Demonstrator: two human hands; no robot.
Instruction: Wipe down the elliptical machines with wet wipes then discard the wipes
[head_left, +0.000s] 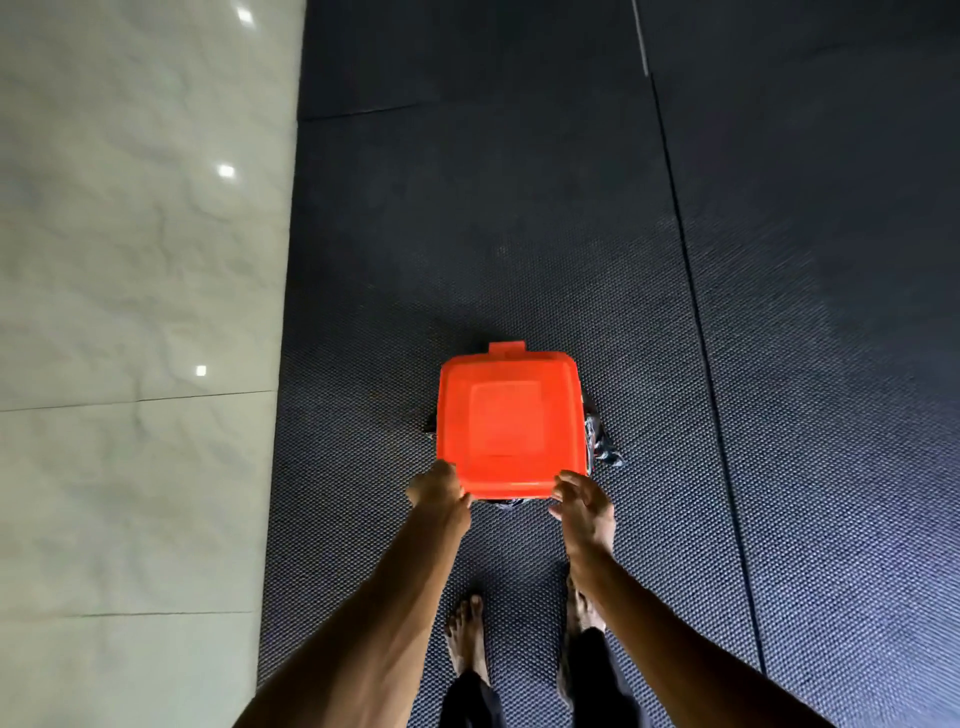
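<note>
Head view: looking straight down at an orange lid (511, 421) on a bin, lower centre of frame; the bin body is hidden under it.
Ground: dark rubber mat (519, 234); pale tile floor (130, 260) down the left of frame.
Left hand (439, 491): at the lid's near-left corner, fingers curled over the corner, looks like a hold.
Right hand (582, 501): at the near-right corner, fingers spread, tips against the edge, no closed hold visible.
Key relation: lid lies directly ahead of both hands, up-frame; both are on its near edge, one per corner, equally close. Tab (506, 349) sits on the far edge, opposite the hands.
Liner: black bag (600, 441) pokes out at the lid's right side and under the near edge.
Wipe: none in view; can't tell if either hand holds one.
Machines: not in frame.
Feet (467, 639): bare, just below the hands.
Step, my read: discard stage, lid about to be lifted from the near edge, probably swinging up about the tab side.
Risk: bag may snag or drag.
</note>
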